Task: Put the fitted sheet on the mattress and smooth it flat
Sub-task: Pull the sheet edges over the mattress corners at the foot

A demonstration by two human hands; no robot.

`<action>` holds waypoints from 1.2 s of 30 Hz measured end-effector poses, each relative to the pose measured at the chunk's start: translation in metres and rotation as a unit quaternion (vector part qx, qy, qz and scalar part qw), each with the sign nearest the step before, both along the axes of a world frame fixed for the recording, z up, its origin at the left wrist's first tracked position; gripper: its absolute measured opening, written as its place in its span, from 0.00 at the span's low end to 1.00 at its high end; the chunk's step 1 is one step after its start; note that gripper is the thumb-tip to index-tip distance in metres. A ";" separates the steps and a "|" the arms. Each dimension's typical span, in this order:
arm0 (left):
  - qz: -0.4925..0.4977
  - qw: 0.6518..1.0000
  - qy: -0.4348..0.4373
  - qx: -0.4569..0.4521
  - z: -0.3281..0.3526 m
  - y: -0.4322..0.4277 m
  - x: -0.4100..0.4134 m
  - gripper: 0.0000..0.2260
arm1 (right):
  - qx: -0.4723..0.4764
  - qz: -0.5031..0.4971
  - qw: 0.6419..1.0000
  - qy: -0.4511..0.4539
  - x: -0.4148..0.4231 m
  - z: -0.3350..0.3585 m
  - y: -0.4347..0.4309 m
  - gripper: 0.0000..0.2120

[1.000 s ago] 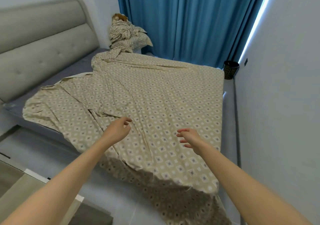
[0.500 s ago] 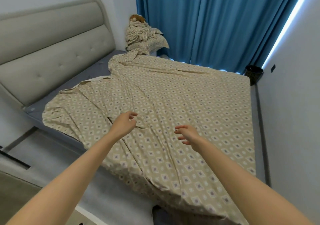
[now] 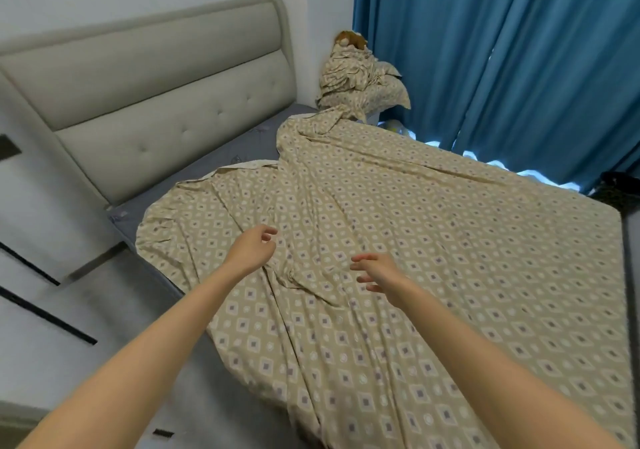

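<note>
A beige fitted sheet (image 3: 433, 227) with a diamond print lies loosely spread over most of the grey mattress (image 3: 221, 161), with long folds running through its middle. A strip of bare mattress shows along the headboard side. My left hand (image 3: 252, 248) hovers above the sheet with fingers loosely curled and nothing in them. My right hand (image 3: 375, 271) is held out over the folds, fingers apart, holding nothing. The sheet's near-left edge bunches at the mattress corner.
A padded grey headboard (image 3: 149, 95) rises at the left. Pillows in matching fabric (image 3: 360, 81) are piled in the far corner by the blue curtain (image 3: 485, 50). A dark bin (image 3: 620, 189) stands at far right. Grey floor (image 3: 104, 338) lies along the near-left bed side.
The view has swung to the right and closer over the bed. Both hands have stayed stretched out above the sheet, drifting slightly forward; neither has taken hold of anything.
</note>
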State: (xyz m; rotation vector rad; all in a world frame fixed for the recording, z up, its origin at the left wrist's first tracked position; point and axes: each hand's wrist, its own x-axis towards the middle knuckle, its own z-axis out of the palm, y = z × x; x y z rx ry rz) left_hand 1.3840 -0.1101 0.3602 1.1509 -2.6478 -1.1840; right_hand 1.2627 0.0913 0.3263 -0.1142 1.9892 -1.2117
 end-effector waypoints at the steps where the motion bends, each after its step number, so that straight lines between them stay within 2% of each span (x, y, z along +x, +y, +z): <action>1: 0.009 1.000 0.000 0.008 0.001 -0.015 -0.007 0.17 | 0.001 0.012 1.000 0.000 -0.009 0.002 -0.016 0.13; 7: 0.014 0.999 0.036 0.016 0.002 -0.082 -0.033 0.16 | -0.030 0.054 0.998 0.024 -0.038 0.020 -0.092 0.12; 14: -0.002 0.995 0.095 0.021 -0.002 -0.205 -0.070 0.15 | -0.096 0.036 0.994 0.039 -0.063 0.033 -0.211 0.12; 22: 0.014 0.972 0.190 0.136 0.024 -0.332 -0.121 0.14 | -0.175 -0.066 0.980 0.073 -0.077 0.058 -0.356 0.11; 26: 0.006 0.962 0.210 0.173 0.044 -0.389 -0.139 0.12 | -0.209 -0.137 0.964 0.089 -0.083 0.072 -0.420 0.11; 30: 0.008 0.958 0.211 0.195 0.043 -0.420 -0.145 0.12 | -0.230 -0.211 0.947 0.074 -0.083 0.068 -0.448 0.11; 36: 0.015 0.958 0.205 0.200 0.017 -0.445 -0.144 0.13 | -0.214 -0.262 0.939 0.056 -0.081 0.044 -0.479 0.11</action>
